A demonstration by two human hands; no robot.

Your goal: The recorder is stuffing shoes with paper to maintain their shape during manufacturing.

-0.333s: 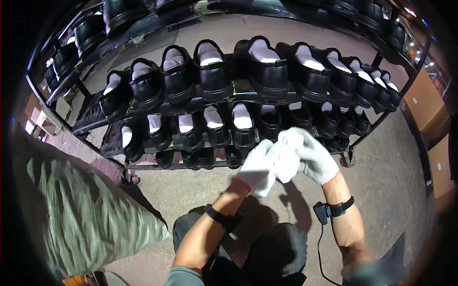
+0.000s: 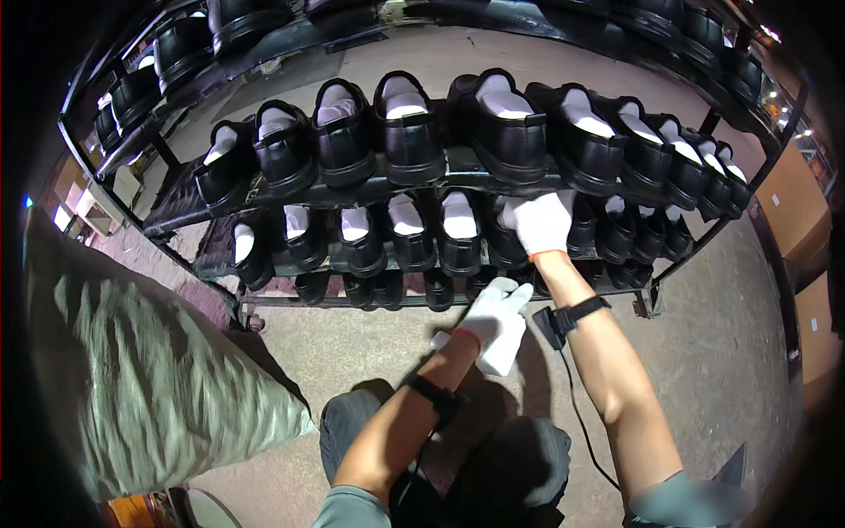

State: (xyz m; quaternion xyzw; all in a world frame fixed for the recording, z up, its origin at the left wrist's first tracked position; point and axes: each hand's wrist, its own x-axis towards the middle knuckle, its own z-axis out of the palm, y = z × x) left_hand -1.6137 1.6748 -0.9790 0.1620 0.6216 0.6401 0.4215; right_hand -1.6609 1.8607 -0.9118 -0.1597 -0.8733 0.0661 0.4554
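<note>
My right hand (image 2: 543,222), in a white glove, reaches up to the middle tier of a black metal shoe rack (image 2: 370,189). Its fingers curl into the mouth of a black shoe (image 2: 503,245), closed on a wad of white paper that shows at the opening. My left hand (image 2: 495,310), also gloved, hangs lower in front of the bottom tier and holds a bundle of white paper (image 2: 505,356). Both wrists carry black bands. Rows of black shoes stuffed with white paper, such as the shoe (image 2: 407,132) on the tier above, fill the rack.
A large grey-green sack (image 2: 150,370) lies on the concrete floor at my left. Cardboard boxes (image 2: 797,207) stand at the right behind the rack. My knees in dark trousers (image 2: 493,466) are below the hands. A black cable (image 2: 572,414) hangs from my right wrist band.
The hands were together on the white paper. The right hand has since moved up to the shoe on the middle tier, while the left has dropped slightly with the paper.
</note>
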